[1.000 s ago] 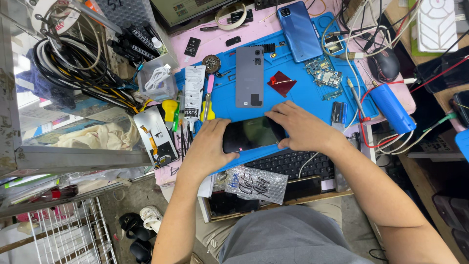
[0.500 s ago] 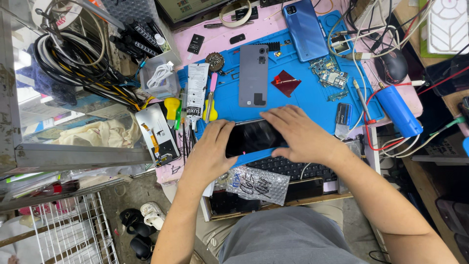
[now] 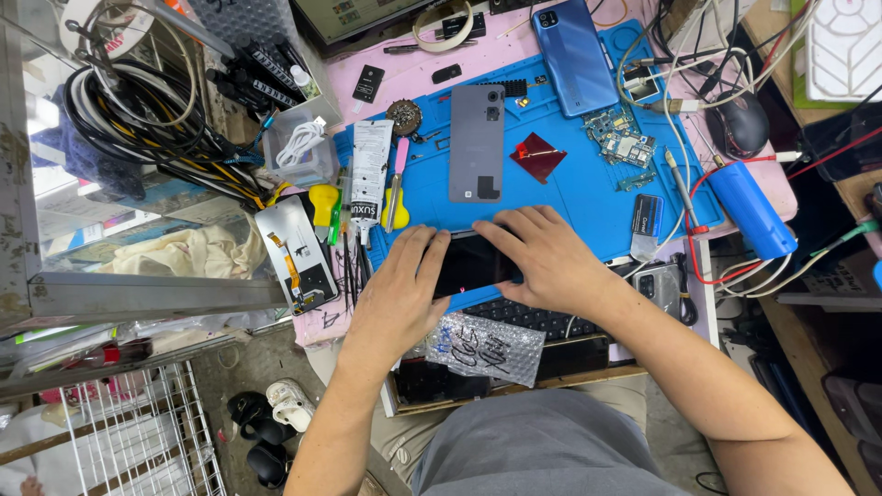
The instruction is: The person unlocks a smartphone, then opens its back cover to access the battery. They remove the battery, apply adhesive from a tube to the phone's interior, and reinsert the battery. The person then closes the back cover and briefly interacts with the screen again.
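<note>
A black phone (image 3: 470,264) lies screen-up at the near edge of the blue work mat (image 3: 588,193). My left hand (image 3: 401,292) lies flat over the phone's left end, fingers spread across the glass. My right hand (image 3: 544,261) covers its right end, fingertips pressing along the top edge. Both hands hold the phone down against the mat; only its middle shows between them. A grey phone back cover (image 3: 476,143) rests on the mat just beyond.
A blue phone (image 3: 574,55), a red square piece (image 3: 538,156), a circuit board (image 3: 623,147), a glue tube (image 3: 369,179) and yellow-handled tools (image 3: 395,197) surround the mat. A blue cylinder (image 3: 751,208) sits right. Cables (image 3: 138,110) pile left. A bubble-wrap bag (image 3: 482,347) lies over a keyboard (image 3: 542,320).
Both hands have shifted toward the phone's middle and lowered it flat onto the mat's near edge; less of the screen shows than a second ago.
</note>
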